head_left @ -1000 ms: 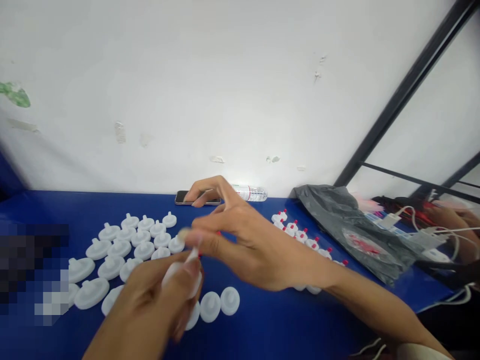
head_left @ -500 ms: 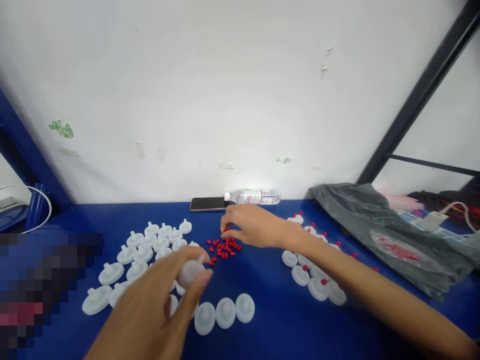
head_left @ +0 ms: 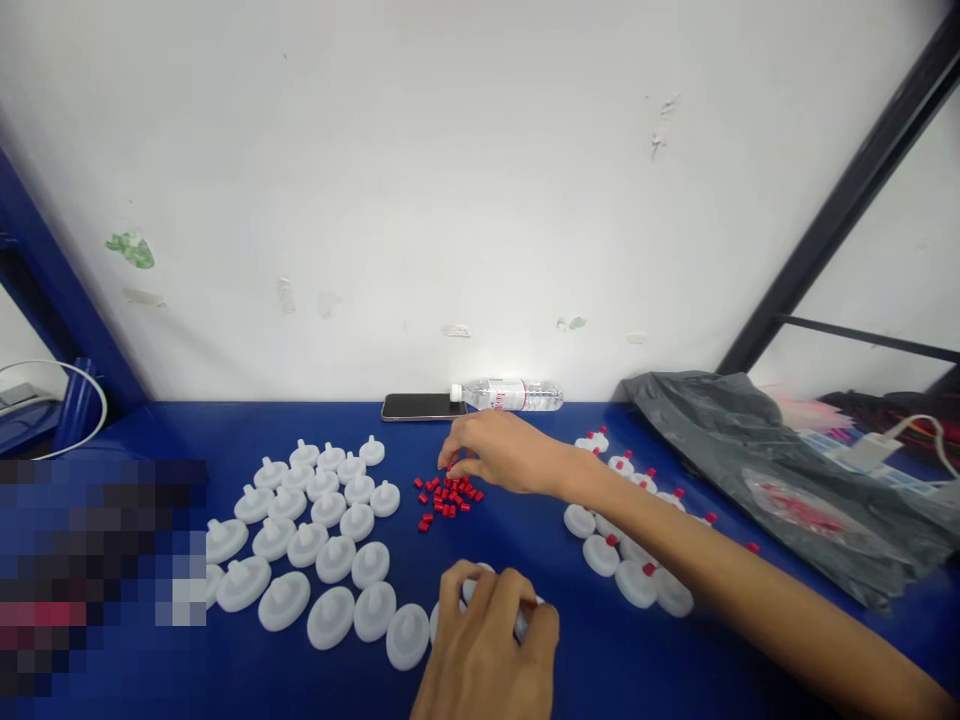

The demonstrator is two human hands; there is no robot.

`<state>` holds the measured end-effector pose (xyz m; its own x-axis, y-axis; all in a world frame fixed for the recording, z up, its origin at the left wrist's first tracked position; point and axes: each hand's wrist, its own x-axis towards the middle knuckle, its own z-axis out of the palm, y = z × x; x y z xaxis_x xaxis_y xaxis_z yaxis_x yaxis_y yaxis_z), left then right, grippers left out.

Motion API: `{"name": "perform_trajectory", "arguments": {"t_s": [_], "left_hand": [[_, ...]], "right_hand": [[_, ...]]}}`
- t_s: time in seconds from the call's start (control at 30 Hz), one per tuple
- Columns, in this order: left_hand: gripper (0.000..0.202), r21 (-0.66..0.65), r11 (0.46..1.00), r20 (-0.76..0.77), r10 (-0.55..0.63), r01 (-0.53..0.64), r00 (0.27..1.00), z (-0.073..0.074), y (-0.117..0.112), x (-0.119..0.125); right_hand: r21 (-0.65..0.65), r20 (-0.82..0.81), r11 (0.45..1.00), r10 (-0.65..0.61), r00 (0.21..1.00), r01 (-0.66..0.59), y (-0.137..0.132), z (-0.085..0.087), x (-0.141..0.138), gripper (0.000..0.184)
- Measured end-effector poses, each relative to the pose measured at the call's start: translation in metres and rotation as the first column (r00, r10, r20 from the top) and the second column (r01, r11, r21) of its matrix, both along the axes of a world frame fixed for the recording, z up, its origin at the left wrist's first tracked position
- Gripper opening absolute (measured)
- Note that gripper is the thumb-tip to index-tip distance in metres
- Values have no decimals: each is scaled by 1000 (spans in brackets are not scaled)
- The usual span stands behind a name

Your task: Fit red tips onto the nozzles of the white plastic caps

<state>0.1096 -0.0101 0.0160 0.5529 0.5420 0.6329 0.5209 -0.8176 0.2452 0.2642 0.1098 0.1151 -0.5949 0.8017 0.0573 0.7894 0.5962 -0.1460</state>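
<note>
My left hand [head_left: 491, 640] is low at the middle, fingers curled down over the right end of a row of white plastic discs with short stems. A white disc [head_left: 538, 601] shows only in part at its thumb and fingertips; the hand covers most of it. My right hand [head_left: 499, 450] reaches across to a small pile of red caps [head_left: 452, 497], fingertips closed down at the pile's back edge on a red cap, mostly hidden. Many bare-stemmed white discs [head_left: 328, 510] lie to the left. To the right, beside and behind my forearm, lie white discs with red caps [head_left: 637, 580] on their stems.
Against the white wall lie a phone [head_left: 422, 406] and a clear water bottle [head_left: 507, 394] on its side. A grey plastic bag [head_left: 720, 450], with a clear packet [head_left: 806, 503] of red pieces on it, covers the right side. A white charger and cable [head_left: 866, 448] lie beyond it.
My left hand has moved right and down with the white disc, from above the left group to the row's right end. The right hand stays at the red caps, almost unmoved.
</note>
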Motion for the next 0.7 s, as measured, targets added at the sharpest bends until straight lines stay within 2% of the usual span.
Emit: {"name": "perform_trajectory", "arguments": {"t_s": [0.07,0.2,0.3,0.37,0.43,0.5,0.6,0.7], "left_hand": [[29,48,998,-18,38,-37,999,-3,5,-2],[24,45,994,-83,102,-98,991,0,11,-8],[32,71,982,-144,185,-176,972,3,14,-13],[35,90,979,-202,199,-184,959,4,16,-17],[37,106,976,-239,212,-192,948,4,19,-22],[39,111,970,-252,236,-214,938,3,22,-25],[42,81,966,-239,259,-247,936,3,24,-28],[38,65,974,-215,225,-215,950,5,26,-32]], "right_hand": [[14,-14,999,-28,1000,29,-2,9,4,15],[53,-27,984,-169,985,170,-6,37,21,22],[48,32,949,-314,949,312,-9,58,40,24],[11,128,904,-426,895,428,-10,67,53,22],[-51,266,826,-531,805,561,-9,69,65,19],[-125,417,715,-591,691,687,-6,66,76,23],[-217,586,535,-597,547,816,1,59,89,30],[-273,678,394,-569,466,878,10,51,97,35]]}}
